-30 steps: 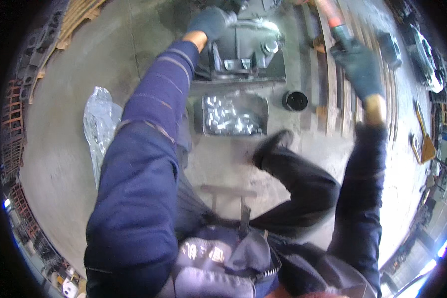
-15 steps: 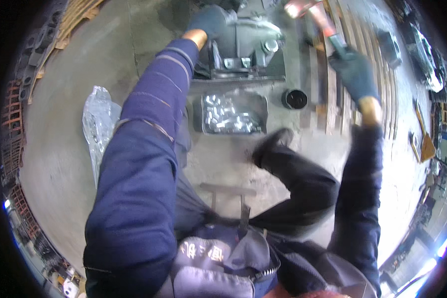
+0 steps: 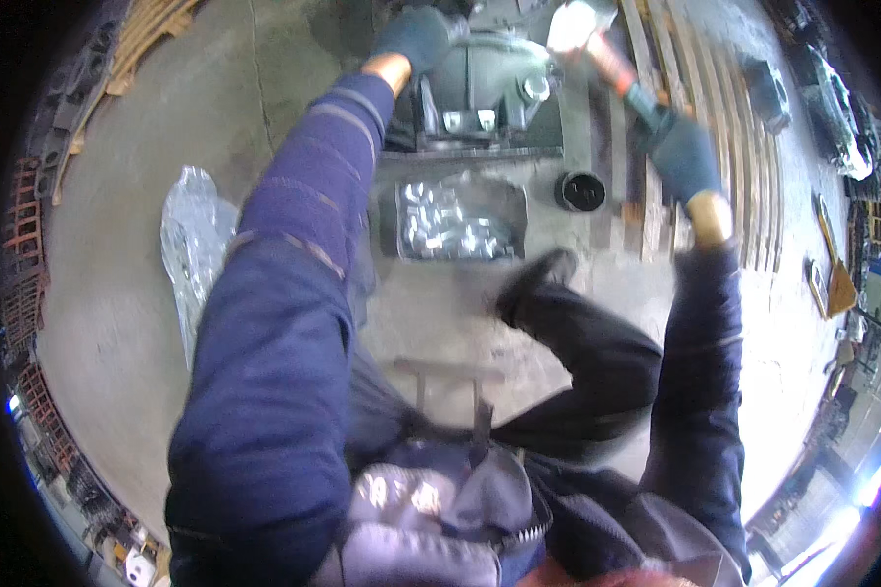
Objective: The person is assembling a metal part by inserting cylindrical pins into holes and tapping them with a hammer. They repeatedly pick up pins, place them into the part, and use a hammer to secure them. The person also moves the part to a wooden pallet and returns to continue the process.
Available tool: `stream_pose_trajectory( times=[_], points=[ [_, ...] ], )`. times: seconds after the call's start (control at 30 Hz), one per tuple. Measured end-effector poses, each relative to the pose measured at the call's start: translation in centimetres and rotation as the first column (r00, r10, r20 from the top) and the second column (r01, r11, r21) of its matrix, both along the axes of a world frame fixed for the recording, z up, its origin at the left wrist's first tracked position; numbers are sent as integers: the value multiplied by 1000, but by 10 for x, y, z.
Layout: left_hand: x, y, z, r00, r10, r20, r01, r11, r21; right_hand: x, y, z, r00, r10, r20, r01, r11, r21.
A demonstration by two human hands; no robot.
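Note:
My gloved right hand [image 3: 683, 155] is closed round the dark grip of a hammer [image 3: 612, 68], whose handle is partly red. The bright hammer head is raised at the upper right of a grey metal housing [image 3: 494, 78]. At the housing's upper left, my gloved left hand [image 3: 414, 41] is curled, its fingertips turned away. What it grips there, if anything, I cannot make out. Nearer to me stands a tray [image 3: 521, 210] of shiny small metal parts [image 3: 440, 220]. A round black container [image 3: 582, 192] sits to the right of that tray.
Wooden pallet slats [image 3: 739, 166] lie on the right. Clear plastic wrapping [image 3: 191, 235] rests on the floor to the left of my left arm. My dark shoe [image 3: 538, 279] is just below the tray. A broom-like tool [image 3: 838, 284] lies at the far right.
My right hand and the hammer have moved left and slightly down, bringing the hammer head closer to the housing. The left hand has stayed at the housing.

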State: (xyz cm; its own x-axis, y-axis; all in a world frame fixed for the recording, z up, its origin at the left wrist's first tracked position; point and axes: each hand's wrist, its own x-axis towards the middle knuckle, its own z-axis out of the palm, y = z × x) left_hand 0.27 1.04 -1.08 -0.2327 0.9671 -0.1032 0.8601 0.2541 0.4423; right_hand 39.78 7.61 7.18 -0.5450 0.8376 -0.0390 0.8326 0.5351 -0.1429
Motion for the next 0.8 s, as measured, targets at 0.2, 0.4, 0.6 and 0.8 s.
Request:
stream_pose_trajectory(
  times=[0.2,0.4,0.6,0.8],
  points=[
    [0,-3,-6,994,109,-13,-106,984,142,-43,-14,118,483,152,-863,-71,988,134],
    [13,-6,3,997,61,-46,-60,998,25,-20,-51,-49,996,-68,54,77,978,-193],
    [5,-2,3,988,154,-33,-154,988,-12,8,-58,-29,946,-189,-265,132,967,-219],
    [4,-1,-5,990,137,18,-138,989,48,-27,-51,82,732,-47,-680,83,996,20]
  ],
)
